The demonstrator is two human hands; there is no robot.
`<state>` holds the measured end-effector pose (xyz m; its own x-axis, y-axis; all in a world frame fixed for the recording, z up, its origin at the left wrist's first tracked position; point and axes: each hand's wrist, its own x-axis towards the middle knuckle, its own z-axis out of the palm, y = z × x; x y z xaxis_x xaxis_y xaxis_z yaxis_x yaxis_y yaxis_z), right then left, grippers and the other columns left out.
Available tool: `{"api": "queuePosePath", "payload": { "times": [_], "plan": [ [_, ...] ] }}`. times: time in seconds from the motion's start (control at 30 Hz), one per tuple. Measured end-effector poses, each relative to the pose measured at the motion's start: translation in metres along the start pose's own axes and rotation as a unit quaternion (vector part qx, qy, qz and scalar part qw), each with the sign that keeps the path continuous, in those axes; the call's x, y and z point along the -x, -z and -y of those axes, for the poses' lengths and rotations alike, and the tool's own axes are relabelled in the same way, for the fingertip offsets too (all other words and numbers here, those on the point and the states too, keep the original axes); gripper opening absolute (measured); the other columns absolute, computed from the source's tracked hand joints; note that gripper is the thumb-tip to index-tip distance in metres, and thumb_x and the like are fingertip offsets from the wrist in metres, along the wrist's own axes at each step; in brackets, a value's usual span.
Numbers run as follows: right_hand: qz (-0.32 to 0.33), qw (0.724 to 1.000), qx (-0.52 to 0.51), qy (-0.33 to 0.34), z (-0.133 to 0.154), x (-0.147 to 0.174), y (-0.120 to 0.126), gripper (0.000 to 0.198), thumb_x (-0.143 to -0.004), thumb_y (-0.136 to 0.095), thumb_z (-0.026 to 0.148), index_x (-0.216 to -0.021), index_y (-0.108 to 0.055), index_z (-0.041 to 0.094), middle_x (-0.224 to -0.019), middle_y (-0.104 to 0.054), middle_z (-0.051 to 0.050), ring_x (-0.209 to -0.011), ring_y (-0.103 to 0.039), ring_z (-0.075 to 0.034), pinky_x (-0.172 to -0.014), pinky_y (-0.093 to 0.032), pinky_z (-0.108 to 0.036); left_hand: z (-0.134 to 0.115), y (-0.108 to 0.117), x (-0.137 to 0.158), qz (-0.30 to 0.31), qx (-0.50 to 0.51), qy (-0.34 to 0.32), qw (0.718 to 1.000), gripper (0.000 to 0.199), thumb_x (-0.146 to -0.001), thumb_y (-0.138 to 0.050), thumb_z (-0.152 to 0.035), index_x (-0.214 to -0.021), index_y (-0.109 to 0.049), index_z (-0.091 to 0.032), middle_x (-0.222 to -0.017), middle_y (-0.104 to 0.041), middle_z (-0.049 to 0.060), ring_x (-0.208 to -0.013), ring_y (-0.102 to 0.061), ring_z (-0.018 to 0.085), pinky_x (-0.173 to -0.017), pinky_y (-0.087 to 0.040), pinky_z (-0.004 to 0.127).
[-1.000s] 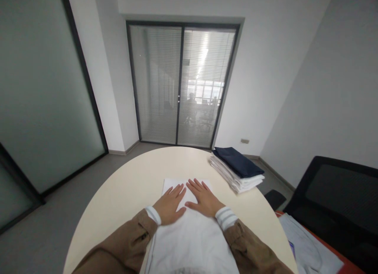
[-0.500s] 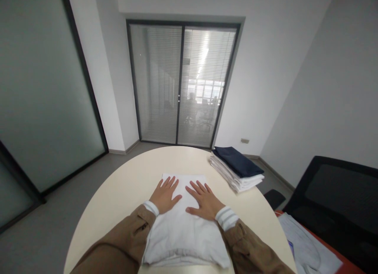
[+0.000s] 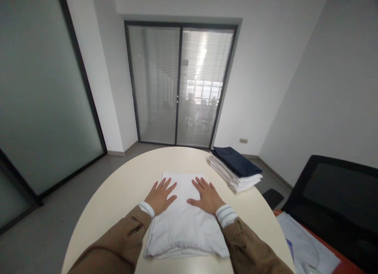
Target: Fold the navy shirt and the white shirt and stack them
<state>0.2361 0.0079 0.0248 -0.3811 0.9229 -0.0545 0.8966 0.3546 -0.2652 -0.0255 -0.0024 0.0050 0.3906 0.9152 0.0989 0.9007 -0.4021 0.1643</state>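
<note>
A folded white garment lies on the round cream table in front of me, its near edge thick and slightly wrinkled. I cannot tell what kind of garment it is. My left hand rests palm down on its left side, fingers spread and part of the palm over the edge. On the right side, my right hand lies flat too, with its fingers apart. Neither hand grips the cloth. Between the two thumbs a strip of smooth fabric shows.
At the table's far right edge is a stack of folded white cloth with a folded navy cloth on top. A black mesh chair stands at right, near white papers or cloth on a red surface. Glazed doors face me.
My hands have slid apart across the garment, the left toward the left edge and the right toward the right edge. The garment's near edge appears slightly higher in view.
</note>
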Motion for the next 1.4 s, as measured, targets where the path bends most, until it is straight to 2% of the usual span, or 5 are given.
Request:
{"api": "queuePosePath", "payload": {
  "times": [0.23,0.43,0.7,1.07,1.4],
  "plan": [
    [-0.029,0.999,-0.007,-0.023,-0.003,0.000,-0.004,0.095,-0.078,-0.032,0.084,-0.153,-0.022,0.025,-0.161,-0.008,-0.006,-0.148,-0.001,-0.029,-0.116,-0.002,-0.053,0.012,-0.008,0.000,-0.040,-0.015,0.110,0.993,0.061,-0.095,-0.035,-0.055,-0.148,-0.037,-0.025,-0.154,-0.031,0.016,-0.143,-0.023,0.037,-0.113,-0.018,0.056],
    [-0.060,0.995,-0.005,-0.084,-0.003,-0.002,-0.012,0.090,-0.081,-0.029,0.082,-0.152,-0.025,0.026,-0.161,-0.003,-0.010,-0.147,0.003,-0.034,-0.114,0.002,-0.055,0.013,-0.004,-0.003,-0.090,0.060,0.093,0.990,0.053,-0.093,-0.046,-0.038,-0.136,-0.050,-0.009,-0.139,-0.051,0.020,-0.132,-0.045,0.030,-0.110,-0.031,0.043],
    [-0.086,0.991,-0.012,-0.106,-0.004,-0.003,-0.018,0.090,-0.080,-0.031,0.083,-0.151,-0.027,0.028,-0.161,-0.005,-0.011,-0.146,0.005,-0.036,-0.114,-0.001,-0.054,0.021,0.010,-0.004,-0.101,0.231,0.267,0.930,0.056,-0.076,-0.067,-0.043,-0.123,-0.054,-0.015,-0.102,-0.071,0.010,-0.091,-0.066,0.024,-0.079,-0.046,0.031],
    [-0.089,0.990,-0.005,-0.112,-0.005,-0.003,-0.018,0.090,-0.079,-0.031,0.084,-0.151,-0.028,0.030,-0.161,-0.009,-0.012,-0.147,0.000,-0.035,-0.114,-0.002,-0.053,0.022,0.011,-0.005,-0.061,0.261,0.212,0.940,0.021,-0.074,-0.065,-0.035,-0.065,-0.057,-0.019,-0.068,-0.066,0.004,-0.068,-0.062,0.019,-0.060,-0.038,0.027],
    [-0.075,0.988,-0.004,-0.139,-0.004,-0.004,-0.015,0.088,-0.081,-0.028,0.083,-0.152,-0.023,0.031,-0.160,-0.014,-0.012,-0.147,-0.002,-0.033,-0.115,-0.002,-0.053,0.028,-0.002,-0.006,-0.005,0.589,0.176,0.788,0.049,-0.060,-0.079,-0.036,-0.092,-0.045,-0.020,-0.073,-0.070,0.001,-0.066,-0.069,0.022,-0.061,-0.051,0.031]
  ]
}}
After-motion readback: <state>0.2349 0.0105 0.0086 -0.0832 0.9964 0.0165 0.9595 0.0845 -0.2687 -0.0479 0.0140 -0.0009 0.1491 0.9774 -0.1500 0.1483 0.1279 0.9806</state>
